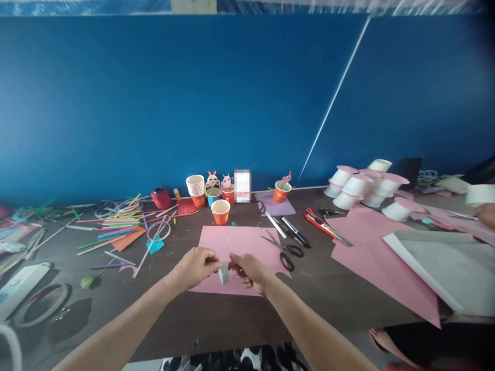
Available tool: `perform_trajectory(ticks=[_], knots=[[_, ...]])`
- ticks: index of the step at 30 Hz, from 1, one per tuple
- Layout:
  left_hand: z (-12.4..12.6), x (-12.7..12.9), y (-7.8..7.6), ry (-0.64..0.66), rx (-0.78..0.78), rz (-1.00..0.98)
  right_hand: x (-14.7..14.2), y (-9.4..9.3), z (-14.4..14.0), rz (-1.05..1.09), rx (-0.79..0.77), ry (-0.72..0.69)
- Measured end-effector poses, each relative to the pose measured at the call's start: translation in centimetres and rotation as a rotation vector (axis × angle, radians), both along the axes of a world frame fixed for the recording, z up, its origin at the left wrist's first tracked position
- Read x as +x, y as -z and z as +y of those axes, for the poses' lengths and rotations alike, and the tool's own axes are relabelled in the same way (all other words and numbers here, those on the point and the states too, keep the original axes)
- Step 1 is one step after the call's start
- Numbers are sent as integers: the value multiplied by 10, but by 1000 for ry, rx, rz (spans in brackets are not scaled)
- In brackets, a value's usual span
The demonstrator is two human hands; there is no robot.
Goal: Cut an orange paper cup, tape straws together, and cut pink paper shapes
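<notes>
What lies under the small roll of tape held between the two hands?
Under the tape roll, held by the left hand and right hand, lies a pink paper sheet on the dark table. The hands cover part of the sheet.

Before you: two hands (197, 265), one tape roll (224, 273), two scissors (284, 251), one utility knife (317, 222), one pink sheet (235, 242).

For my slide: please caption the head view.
Both hands hold a tape roll above pink paper near scissors.
</notes>
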State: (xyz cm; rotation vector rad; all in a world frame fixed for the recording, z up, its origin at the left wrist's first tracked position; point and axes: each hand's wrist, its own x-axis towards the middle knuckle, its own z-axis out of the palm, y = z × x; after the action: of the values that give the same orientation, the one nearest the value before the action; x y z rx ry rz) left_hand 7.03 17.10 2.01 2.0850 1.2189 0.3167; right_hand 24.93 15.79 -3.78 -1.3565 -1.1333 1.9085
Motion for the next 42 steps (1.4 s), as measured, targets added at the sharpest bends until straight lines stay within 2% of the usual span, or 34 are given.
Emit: perform_trajectory(ticks=[6, 8, 15, 27, 42], knots=[[-5, 3, -7, 21, -1, 2, -11, -1, -1, 135, -309, -84], [-6, 3, -8, 25, -21, -8, -12, 1, -1, 165, -331, -89], [-10, 3, -6, 20, -30, -6, -13, 2, -2, 155, -222, 24], [-9, 6, 12, -27, -124, -42, -18, -6, -2, 20, 151, 217], [-10, 9, 5, -57, -269, -100, -17, -10, -1, -88, 334, 251]])
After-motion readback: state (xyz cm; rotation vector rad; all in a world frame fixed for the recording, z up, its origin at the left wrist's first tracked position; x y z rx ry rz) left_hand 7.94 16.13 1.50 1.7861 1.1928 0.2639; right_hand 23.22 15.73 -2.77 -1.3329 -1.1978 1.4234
